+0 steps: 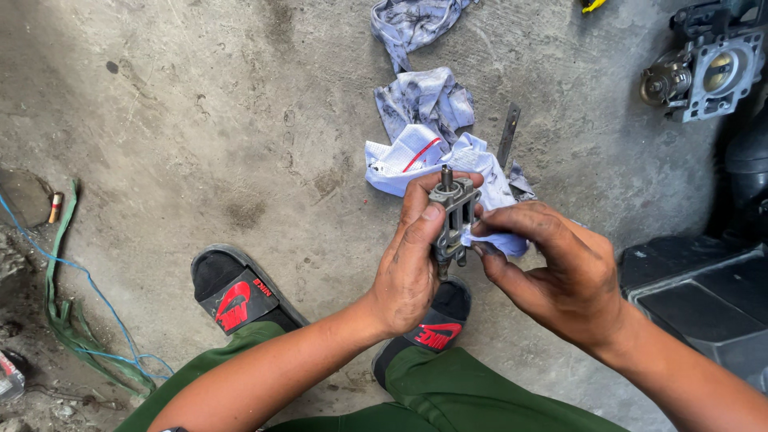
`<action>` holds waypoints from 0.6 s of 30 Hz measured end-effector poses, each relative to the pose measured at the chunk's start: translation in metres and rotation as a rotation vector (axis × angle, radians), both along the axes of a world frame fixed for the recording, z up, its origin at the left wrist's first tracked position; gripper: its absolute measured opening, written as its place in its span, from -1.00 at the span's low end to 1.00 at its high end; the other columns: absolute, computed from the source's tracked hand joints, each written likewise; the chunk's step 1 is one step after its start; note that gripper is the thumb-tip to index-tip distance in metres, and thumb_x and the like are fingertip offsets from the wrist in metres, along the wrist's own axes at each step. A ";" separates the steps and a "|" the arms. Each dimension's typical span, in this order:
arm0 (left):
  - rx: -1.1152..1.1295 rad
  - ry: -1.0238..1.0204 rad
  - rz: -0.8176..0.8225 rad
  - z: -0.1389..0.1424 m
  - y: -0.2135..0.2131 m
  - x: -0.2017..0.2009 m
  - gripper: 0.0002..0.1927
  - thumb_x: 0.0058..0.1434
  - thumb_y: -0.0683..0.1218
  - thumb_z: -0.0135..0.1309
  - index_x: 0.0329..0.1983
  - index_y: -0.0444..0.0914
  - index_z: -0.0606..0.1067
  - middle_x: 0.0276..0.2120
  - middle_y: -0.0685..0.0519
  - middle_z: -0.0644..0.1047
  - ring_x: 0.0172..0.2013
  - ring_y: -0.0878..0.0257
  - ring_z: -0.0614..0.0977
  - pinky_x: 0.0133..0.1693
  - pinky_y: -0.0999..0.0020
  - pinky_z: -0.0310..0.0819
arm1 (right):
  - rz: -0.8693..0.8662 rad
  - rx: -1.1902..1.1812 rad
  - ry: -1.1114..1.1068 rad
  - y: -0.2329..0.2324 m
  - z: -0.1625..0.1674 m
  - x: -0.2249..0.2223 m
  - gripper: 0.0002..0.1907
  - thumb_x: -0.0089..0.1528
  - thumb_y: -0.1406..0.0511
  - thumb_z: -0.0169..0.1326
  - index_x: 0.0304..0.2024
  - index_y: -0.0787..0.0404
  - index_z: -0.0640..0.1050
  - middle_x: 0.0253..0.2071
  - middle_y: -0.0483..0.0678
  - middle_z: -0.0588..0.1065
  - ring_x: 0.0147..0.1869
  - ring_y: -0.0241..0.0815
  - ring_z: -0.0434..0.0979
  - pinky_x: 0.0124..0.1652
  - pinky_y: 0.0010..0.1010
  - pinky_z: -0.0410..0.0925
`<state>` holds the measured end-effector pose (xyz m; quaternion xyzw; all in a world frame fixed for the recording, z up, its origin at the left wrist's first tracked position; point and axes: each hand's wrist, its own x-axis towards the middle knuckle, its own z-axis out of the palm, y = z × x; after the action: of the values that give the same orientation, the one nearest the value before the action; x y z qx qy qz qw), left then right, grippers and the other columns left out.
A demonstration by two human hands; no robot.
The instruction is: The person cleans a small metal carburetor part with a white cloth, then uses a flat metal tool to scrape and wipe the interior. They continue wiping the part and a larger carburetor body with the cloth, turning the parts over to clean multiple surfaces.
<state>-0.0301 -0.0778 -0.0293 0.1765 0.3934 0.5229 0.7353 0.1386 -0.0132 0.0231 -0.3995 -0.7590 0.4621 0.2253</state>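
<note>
- Left hand (408, 268): fingers curled tight around a small grey metal part (453, 218), thumb pressed along its near face. Part held upright, a short stud standing out of its top.
- Right hand (560, 276): fingers pinched closed on a fold of pale rag (500, 240), pressing it against the right side of the metal part.
- Position of the part: in the air between both hands, above the concrete floor (200, 120), over the person's feet; not resting on anything.
- Progress, as judged: the rag is in contact with the part and the hands are dark with grime, so wiping looks to be in hand. The part's visible faces are dull grey and smudged; cleaning looks unfinished. How much of the far side is done cannot be judged.
- Just beyond the hands: more crumpled, stained rag (424, 100) on the floor, with a flat metal strip (508, 132) lying beside it.
- Below: two black slide sandals with red marks (240, 292), green trousers (448, 392).
- Top right: a larger grey metal housing with a round bore (712, 72), well apart from the hands.
- Left edge: green strap and blue cord (72, 312) on the floor.
- Hidden or unclear: the part's underside and far face are covered by fingers and rag; the dark moulded items at right are cut off by the frame; a yellow scrap at the top edge is too small to identify.
</note>
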 end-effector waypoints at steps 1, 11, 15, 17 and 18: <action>-0.003 -0.011 0.005 0.000 0.000 0.001 -0.55 0.57 0.03 -0.37 0.37 -0.33 0.21 0.25 -0.05 0.36 0.22 0.25 0.43 0.36 0.26 0.25 | 0.040 0.039 -0.005 0.001 0.000 0.000 -0.64 0.15 0.49 0.25 -0.03 0.34 0.48 -0.11 0.01 0.58 -0.04 -0.12 0.66 -0.04 -0.37 0.50; 0.025 0.066 -0.011 0.005 -0.009 0.008 -0.55 0.57 0.02 -0.33 0.40 -0.29 0.20 0.23 -0.04 0.31 0.16 0.26 0.38 0.29 0.29 0.28 | -0.097 -0.047 -0.247 -0.012 -0.003 0.000 -0.71 0.08 0.46 0.33 -0.20 0.33 0.51 -0.26 0.03 0.57 -0.24 -0.17 0.65 -0.28 -0.40 0.46; 0.008 0.016 0.038 0.002 -0.009 0.014 -0.57 0.55 0.01 -0.31 0.38 -0.25 0.18 0.29 -0.01 0.30 0.14 0.26 0.39 0.23 0.30 0.30 | -0.120 0.052 -0.187 -0.016 -0.007 -0.003 -0.75 0.13 0.47 0.32 -0.24 0.29 0.50 -0.28 -0.01 0.56 -0.23 -0.20 0.65 -0.27 -0.42 0.46; -0.062 -0.068 0.072 -0.001 -0.008 0.014 -0.58 0.53 0.02 -0.31 0.37 -0.22 0.16 0.30 0.01 0.30 0.14 0.27 0.39 0.17 0.29 0.29 | -0.006 0.125 -0.149 -0.013 -0.007 -0.003 -0.73 0.13 0.48 0.30 -0.15 0.30 0.52 -0.22 0.01 0.56 -0.15 -0.14 0.65 -0.20 -0.37 0.47; -0.095 -0.111 0.088 -0.002 -0.008 0.014 -0.58 0.52 0.02 -0.32 0.37 -0.20 0.15 0.31 0.02 0.30 0.14 0.27 0.39 0.14 0.29 0.29 | 0.050 0.163 -0.131 -0.011 -0.007 -0.002 -0.70 0.14 0.49 0.29 -0.11 0.31 0.52 -0.20 0.02 0.56 -0.12 -0.12 0.64 -0.17 -0.35 0.47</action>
<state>-0.0161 -0.0856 -0.0317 0.0946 0.3837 0.5444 0.7399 0.1367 -0.0241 0.0165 -0.3900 -0.8170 0.3772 0.1953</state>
